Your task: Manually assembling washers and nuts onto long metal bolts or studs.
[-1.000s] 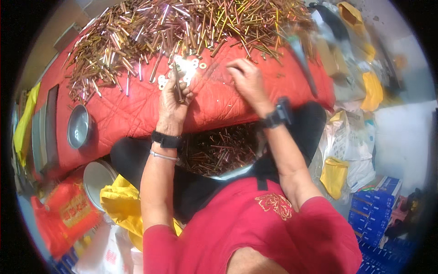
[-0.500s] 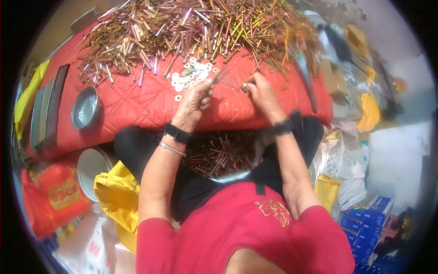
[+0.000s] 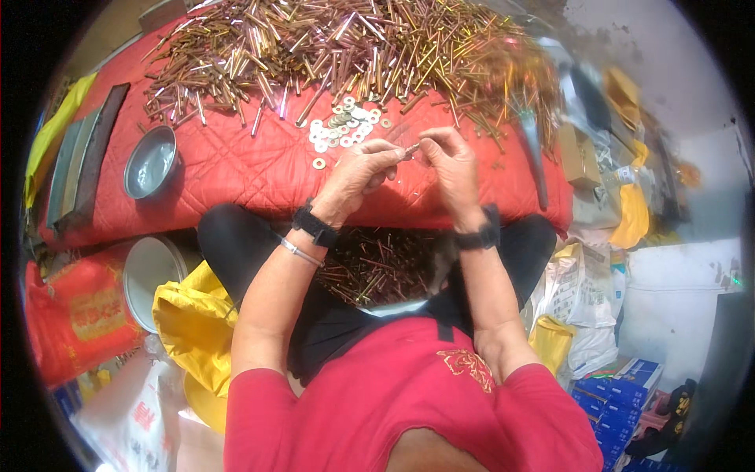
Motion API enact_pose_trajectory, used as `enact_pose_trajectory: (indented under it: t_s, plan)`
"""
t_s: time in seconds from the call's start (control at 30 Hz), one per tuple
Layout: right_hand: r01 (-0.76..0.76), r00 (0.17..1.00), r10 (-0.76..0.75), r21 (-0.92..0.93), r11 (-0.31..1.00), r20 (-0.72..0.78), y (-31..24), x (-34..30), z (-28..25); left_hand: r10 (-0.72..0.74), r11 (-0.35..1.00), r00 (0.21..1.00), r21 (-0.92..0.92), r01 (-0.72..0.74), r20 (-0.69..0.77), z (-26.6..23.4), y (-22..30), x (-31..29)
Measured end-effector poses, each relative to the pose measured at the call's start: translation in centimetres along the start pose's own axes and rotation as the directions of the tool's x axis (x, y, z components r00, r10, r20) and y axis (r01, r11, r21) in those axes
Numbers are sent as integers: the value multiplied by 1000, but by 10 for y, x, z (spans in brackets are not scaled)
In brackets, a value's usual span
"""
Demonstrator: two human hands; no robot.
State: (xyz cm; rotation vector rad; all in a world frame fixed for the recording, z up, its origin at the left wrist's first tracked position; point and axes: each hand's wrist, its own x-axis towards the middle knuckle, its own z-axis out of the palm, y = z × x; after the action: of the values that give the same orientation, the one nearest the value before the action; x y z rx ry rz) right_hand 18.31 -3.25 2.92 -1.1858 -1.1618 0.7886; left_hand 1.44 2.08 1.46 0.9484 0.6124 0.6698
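Over the near part of the red quilted cover (image 3: 236, 177), my two hands meet at a short metal bolt (image 3: 411, 149). My left hand (image 3: 363, 171) is closed, pinching the bolt between thumb and fingers. From the other side my right hand (image 3: 454, 167) has its thumb and forefinger closed at the bolt's far end. Any small part inside those right fingertips is hidden. Just beyond my left hand lie several flat, pale washers (image 3: 344, 126), loosely heaped, with one lone washer (image 3: 318, 164) nearer me.
A large pile of brassy metal rods or bolts (image 3: 354, 51) covers the far side. At left sits a metal bowl (image 3: 149, 163). More bolts (image 3: 377, 267) lie between my legs. Yellow bags (image 3: 193, 315) and blue boxes (image 3: 621, 401) flank me; a grey-blue tool (image 3: 532, 149) lies at right.
My hands, apart before, have come together at the bolt. My left hand has shifted right and slightly down. Small brassy pieces seen at my right fingertips are now hidden.
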Motion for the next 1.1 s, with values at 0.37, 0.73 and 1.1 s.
enact_pose_trajectory:
  t_s: [0.37,0.73,1.1]
  plan:
    - [66,966,101,-609,791,236,-19,9,-16,70,982,998,177,-67,-7,0,0,0]
    - [139,982,-73,-404,904,175,-9,8,-2,17,989,1000,150,-17,1,-3,0,3]
    - [142,986,-85,-464,875,141,-8,7,-5,-21,990,1000,139,21,4,0,1,0]
